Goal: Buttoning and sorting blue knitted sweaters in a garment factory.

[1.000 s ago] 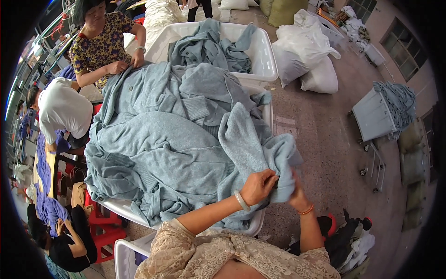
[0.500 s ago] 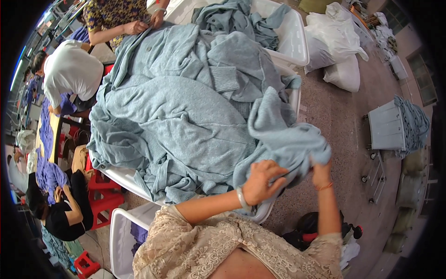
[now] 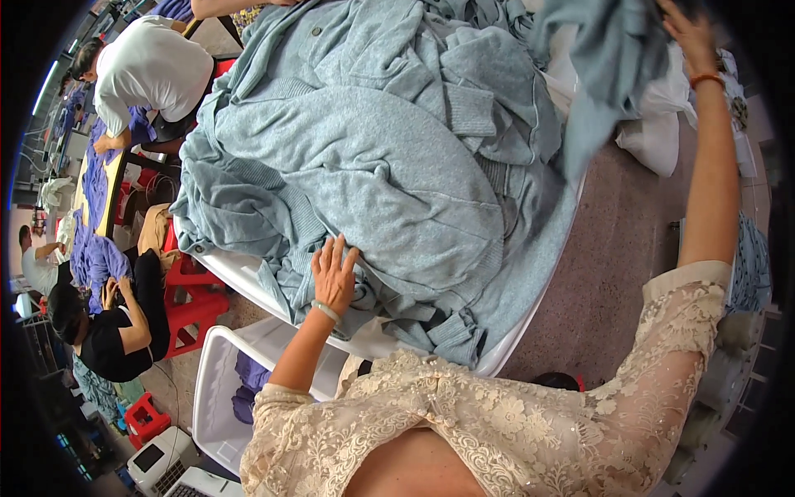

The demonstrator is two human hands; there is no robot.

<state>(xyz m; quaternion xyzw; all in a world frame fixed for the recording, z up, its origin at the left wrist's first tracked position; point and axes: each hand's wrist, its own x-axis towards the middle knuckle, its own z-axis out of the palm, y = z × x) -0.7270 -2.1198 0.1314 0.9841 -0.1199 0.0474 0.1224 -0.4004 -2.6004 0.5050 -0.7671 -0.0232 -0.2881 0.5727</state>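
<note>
A big heap of light blue-grey knit cardigans (image 3: 364,166), with ribbed bands and a button showing, fills a white plastic bin (image 3: 523,327) in front of me. My left hand (image 3: 334,275) lies open on the near left part of the heap, fingers spread on the knit. At the far right my right hand (image 3: 692,41) is raised at full reach, its fingers stretched out. Right beside it a blue-grey knit garment (image 3: 609,70) hangs in the air, blurred by motion. Whether the fingertips still touch the cloth is hard to see.
Another white bin (image 3: 217,398) with purple cloth stands at the near left. Beyond it are red stools (image 3: 195,311) and two seated workers handling purple garments. Another person's forearm (image 3: 236,7) reaches in at the far edge. White sacks (image 3: 654,137) lie on the floor at far right.
Both hands were together at the heap's near right. My right hand has swung up and far right with the garment; my left hand has moved left and flattened on the heap.
</note>
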